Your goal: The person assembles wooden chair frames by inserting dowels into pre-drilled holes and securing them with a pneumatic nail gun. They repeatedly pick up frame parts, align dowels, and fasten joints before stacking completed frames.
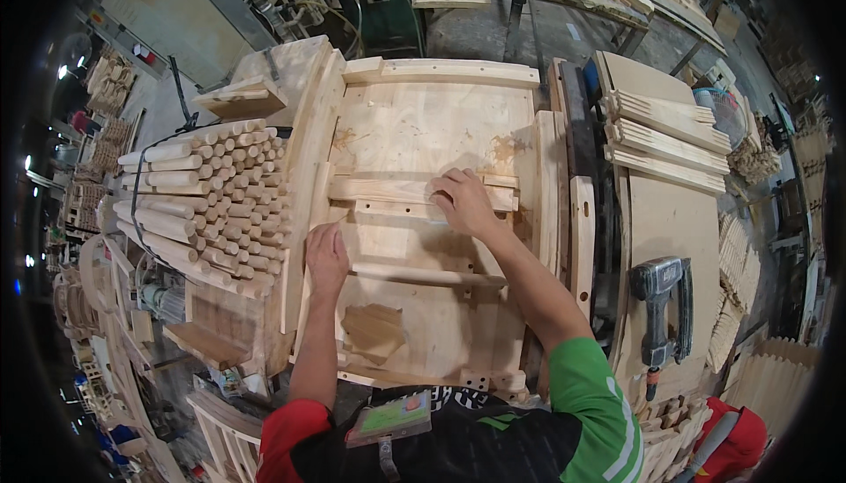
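A pale wooden rail with drilled holes (pixel 388 208) lies crosswise in a wooden assembly frame (pixel 441 70). My right hand (pixel 464 204) is closed over this rail right of its middle, fingers curled down onto it. Near the rail's left end, beside the frame's left side, my left hand (pixel 327 258) has its fingertips pinched together. Whatever sits between them is too small to make out. A second wooden bar (pixel 423 273) spans the frame nearer to me. A torn brown piece of paper or board (pixel 374 331) rests on the panel below it.
Left of the frame, a strapped stack of round wooden dowels (pixel 233 192) stands on a bench. On the right-hand board (pixel 674 219) lie several wooden slats (pixel 665 141) and a black and grey nail gun (pixel 661 311). Wood shavings (pixel 509 148) are scattered inside the frame.
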Motion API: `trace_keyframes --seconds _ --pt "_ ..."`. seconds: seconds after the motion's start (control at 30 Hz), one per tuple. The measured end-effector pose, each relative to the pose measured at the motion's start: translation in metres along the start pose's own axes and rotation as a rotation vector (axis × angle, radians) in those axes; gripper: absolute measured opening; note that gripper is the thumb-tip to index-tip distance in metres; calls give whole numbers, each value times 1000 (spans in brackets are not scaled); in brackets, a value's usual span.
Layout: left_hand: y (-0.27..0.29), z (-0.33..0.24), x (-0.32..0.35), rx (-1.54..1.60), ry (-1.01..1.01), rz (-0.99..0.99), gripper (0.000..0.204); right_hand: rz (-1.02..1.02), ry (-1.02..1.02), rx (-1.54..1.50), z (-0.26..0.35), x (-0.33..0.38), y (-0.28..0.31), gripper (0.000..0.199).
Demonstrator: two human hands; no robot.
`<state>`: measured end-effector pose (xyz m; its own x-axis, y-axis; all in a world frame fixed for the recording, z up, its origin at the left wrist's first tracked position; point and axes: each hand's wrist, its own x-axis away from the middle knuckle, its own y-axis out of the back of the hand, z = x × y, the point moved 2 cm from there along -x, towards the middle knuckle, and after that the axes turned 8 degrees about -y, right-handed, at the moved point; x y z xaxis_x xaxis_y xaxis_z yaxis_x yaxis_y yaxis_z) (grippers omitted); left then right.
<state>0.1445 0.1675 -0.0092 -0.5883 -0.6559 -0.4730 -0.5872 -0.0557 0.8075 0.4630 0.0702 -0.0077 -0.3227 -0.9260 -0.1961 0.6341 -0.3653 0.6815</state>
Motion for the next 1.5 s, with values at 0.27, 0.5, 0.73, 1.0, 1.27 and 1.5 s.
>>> trace_keyframes --seconds 0.27,0.5,0.73,1.0,1.27,1.5 --pt "3 4 -6 47 -53 -42 22 -107 -17 175 31 12 -2 41" --pt "-4 -6 -2 140 55 -73 24 -393 -296 204 100 193 123 53" --pt "-35 -101 -26 438 -206 89 23 -118 -917 652 93 360 154 42" --pt "-59 -144 11 572 -347 536 33 -69 -1099 -888 101 373 124 28" --pt "-62 -148 -15 523 -374 393 35 -166 -1003 -116 117 360 76 34" --pt "-64 -172 -5 554 -477 514 40 -86 -926 285 124 336 65 32"
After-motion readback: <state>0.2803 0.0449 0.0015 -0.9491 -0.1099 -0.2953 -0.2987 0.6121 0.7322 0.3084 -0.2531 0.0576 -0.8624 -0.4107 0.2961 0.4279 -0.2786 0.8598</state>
